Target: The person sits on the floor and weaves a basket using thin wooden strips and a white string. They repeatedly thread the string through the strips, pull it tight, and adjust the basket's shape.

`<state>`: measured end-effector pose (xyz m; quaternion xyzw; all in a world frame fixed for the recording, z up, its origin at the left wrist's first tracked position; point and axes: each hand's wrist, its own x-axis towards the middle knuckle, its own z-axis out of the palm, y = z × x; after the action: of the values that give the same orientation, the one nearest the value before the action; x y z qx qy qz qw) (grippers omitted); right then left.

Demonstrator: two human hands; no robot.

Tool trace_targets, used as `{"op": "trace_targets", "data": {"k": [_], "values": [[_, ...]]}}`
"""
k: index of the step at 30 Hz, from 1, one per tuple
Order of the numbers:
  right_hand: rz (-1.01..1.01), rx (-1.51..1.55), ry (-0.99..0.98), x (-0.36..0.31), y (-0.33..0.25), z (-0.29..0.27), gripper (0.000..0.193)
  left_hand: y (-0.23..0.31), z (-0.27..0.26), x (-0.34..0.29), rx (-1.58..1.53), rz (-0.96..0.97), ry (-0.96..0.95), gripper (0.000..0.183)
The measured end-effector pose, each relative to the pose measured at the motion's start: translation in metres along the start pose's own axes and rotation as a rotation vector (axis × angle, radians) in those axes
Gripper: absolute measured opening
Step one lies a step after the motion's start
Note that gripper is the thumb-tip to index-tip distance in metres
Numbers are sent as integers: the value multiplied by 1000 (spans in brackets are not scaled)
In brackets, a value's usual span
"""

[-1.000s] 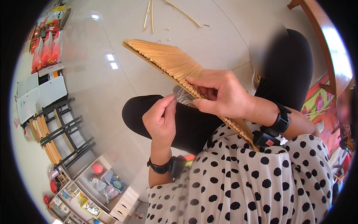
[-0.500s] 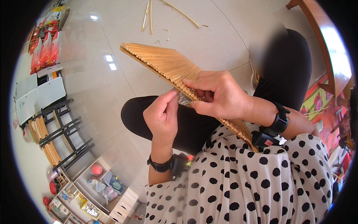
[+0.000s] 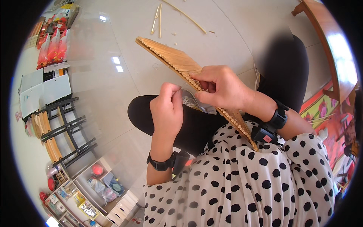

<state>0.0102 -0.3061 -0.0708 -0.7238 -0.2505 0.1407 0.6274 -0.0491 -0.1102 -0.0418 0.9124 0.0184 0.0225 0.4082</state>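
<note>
Pale floor tiles (image 3: 117,94) are spreading below, with thin sticks (image 3: 160,22) lying on them. A stick mat (image 3: 177,58) is slanting above the black trousers (image 3: 198,124), its near end reaching the spotted shirt (image 3: 242,185). The right hand (image 3: 225,87) is gripping its edge midway. Just beside, the left hand (image 3: 166,109) is pressing thumb and finger together; anything between them is too small to tell.

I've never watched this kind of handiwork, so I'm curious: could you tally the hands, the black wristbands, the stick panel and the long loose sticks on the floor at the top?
Hands (left hand, right hand): 2
Black wristbands: 2
Stick panel: 1
Long loose sticks: 3
Total: 8
</note>
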Motion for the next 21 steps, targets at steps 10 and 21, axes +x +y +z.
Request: {"op": "trace_targets", "data": {"k": [10, 21], "values": [[-33, -79, -17, -4, 3, -6, 41, 10, 23, 10, -21, -4, 45, 11], [213, -42, 277, 13, 11, -18, 38, 48, 15, 15, 227, 226, 156, 32]]}}
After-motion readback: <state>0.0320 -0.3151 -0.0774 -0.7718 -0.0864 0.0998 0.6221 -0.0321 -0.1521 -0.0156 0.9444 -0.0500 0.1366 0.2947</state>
